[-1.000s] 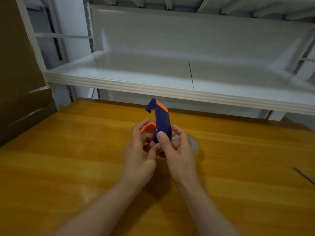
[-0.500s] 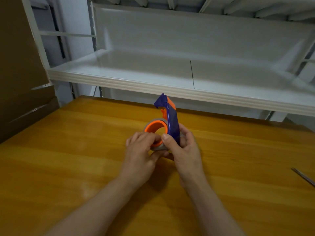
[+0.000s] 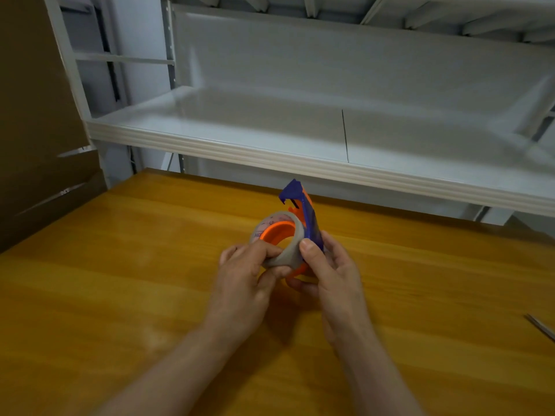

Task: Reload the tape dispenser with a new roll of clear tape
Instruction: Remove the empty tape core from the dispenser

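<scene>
A blue and orange tape dispenser (image 3: 309,217) is held upright above the wooden table, its cutter end pointing up. A roll of clear tape (image 3: 285,253) sits around the dispenser's orange hub (image 3: 277,231). My right hand (image 3: 333,274) grips the dispenser's blue body, thumb against the roll's side. My left hand (image 3: 246,271) pinches the lower left edge of the roll with thumb and fingers. The bottom of the dispenser is hidden behind my fingers.
The wooden table (image 3: 120,295) fills the lower view. A white metal shelf (image 3: 300,163) overhangs its far edge. Brown cardboard (image 3: 36,130) stands at the left. A thin metal object (image 3: 540,325) lies at the table's right edge.
The tape roll has come onto the orange hub and now shows clearly around it. Both hands and the dispenser shifted slightly right, and the dispenser turned to show the hub's opening.
</scene>
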### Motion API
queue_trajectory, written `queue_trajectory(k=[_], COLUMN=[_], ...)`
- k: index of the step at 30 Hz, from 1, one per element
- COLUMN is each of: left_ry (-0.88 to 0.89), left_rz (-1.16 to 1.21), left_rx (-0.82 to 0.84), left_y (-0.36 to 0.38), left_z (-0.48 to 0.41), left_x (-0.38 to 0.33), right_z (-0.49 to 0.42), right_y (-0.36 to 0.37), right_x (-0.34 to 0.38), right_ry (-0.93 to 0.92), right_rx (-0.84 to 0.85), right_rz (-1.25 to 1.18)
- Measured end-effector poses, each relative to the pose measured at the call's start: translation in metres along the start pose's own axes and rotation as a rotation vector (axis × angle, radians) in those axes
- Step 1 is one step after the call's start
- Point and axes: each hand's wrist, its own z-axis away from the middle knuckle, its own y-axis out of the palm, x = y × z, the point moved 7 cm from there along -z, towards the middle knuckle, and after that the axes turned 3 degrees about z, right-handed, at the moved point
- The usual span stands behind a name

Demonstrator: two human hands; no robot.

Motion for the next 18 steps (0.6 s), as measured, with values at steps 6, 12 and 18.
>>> queue_trajectory(k=[6,12,18], left_ry=[-0.057,-0.097,-0.361], left_rz=[0.203,0.176,-0.1], left_rx=[-0.054,-0.246,-0.181], left_y=[-0.013,-0.042,-0.055], left_z=[-0.002,-0.008,-0.02], left_x=[0.008,0.014,0.06], right_z=[0.002,0.001,0.0], right_y=[0.002,-0.007,-0.012], right_x=[0.009,0.008,0.012], right_ry=[-0.048,-0.024,-0.02], right_rx=[-0.002,-0.078,-0.078], right_rz=[-0.011,0.011,0.009])
